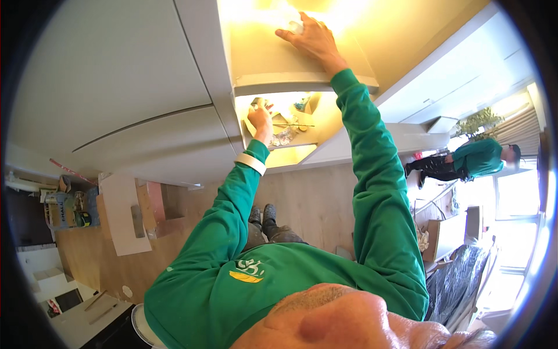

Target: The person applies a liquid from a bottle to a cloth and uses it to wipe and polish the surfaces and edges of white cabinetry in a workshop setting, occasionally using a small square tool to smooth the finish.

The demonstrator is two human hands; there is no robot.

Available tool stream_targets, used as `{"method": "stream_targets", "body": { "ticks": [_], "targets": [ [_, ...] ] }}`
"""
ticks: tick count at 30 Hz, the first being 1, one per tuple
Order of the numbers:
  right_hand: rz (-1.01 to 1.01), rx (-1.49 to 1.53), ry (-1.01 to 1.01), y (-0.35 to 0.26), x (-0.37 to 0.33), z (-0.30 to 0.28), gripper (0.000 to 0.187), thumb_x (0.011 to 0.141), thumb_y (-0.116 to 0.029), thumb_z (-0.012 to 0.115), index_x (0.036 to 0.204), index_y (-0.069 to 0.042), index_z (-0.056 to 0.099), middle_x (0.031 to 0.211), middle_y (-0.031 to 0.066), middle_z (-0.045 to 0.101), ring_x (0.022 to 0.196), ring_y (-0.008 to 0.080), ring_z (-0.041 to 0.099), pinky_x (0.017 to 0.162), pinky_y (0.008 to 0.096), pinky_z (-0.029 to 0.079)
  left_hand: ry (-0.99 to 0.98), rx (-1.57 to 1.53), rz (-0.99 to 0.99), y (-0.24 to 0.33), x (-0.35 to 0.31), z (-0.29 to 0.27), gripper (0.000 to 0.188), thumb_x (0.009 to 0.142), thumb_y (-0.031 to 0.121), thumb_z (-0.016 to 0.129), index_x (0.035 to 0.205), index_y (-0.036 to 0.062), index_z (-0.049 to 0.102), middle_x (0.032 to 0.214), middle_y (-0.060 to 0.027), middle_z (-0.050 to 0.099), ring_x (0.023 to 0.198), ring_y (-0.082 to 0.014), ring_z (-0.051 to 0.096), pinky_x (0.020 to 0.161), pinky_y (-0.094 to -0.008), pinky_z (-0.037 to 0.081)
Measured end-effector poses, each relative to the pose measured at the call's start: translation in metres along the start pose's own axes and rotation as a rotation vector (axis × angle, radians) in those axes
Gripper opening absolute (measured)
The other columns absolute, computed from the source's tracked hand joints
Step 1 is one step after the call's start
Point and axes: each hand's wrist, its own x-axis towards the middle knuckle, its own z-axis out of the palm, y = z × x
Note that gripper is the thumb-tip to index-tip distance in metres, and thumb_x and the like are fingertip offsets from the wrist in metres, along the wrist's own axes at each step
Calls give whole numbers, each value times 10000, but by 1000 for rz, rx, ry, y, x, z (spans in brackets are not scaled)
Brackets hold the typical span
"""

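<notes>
My right hand [314, 41] reaches up into the lit upper compartment of a cabinet [273, 61]. Its thumb and fingers curl around a small whitish thing [295, 27], which glare keeps me from making out. Lower down, my left hand [261, 121] is inside the lit compartment below, fingers closed around something small and greyish that I cannot make out. A cream ring like a roll of tape [251, 163] sits around my left wrist, over the green sleeve. Beside that hand, loose small items and crumpled clear plastic [285, 137] lie on the lower shelf [299, 155].
Tall pale cabinet doors [133, 75] stand on the left. Cardboard pieces [124, 215] and a crate of supplies [67, 206] are on the wooden floor [308, 195]. To the right stand another person in green [479, 158] and black plastic sheeting [459, 279].
</notes>
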Motion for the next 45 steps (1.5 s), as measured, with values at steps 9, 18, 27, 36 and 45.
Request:
{"method": "stream_targets", "body": {
  "ticks": [9,18,27,36,45],
  "targets": [
    [247,587,484,-12,-99,-80,258,899,-15,603,1138,-1,698,899,99,741,694,162,620,644,289,500,-614,337,15,75,-109,-46,429,966,147,654,1334,-55,569,1055,-175,739,846,-224,742,713,-282,554],
    [805,1164,86,-50,-349,-30,522,922,-181,733,1377,9,561,1202,97,672,1151,167,582,987,316,464,-922,310,4,105,-221,-65,306,945,104,699,1218,-22,645,1051,-82,726,892,-111,668,777,-260,536],
    [669,1171,268,-44,-352,-31,576,943,-247,742,1400,-15,479,1134,98,667,1055,166,616,906,327,522,-1234,38,-711,87,-227,-47,416,1017,257,539,1342,0,565,1239,-101,649,1106,-146,614,997,-318,476],
    [460,1274,902,26,-260,-114,386,857,-28,624,1233,21,551,1094,174,696,921,252,691,783,347,569,-1364,540,-30,170,-194,-97,477,1040,318,556,1325,-63,593,1186,-167,699,1000,-220,701,876,-323,542],
    [211,252,880,74,-154,-193,377,907,-251,669,1241,-87,611,1048,149,683,947,336,669,786,398,530,-693,768,88,127,-127,-275,249,945,162,684,1080,-44,719,852,-97,729,745,-153,696,645,-253,517]
  ]
}}
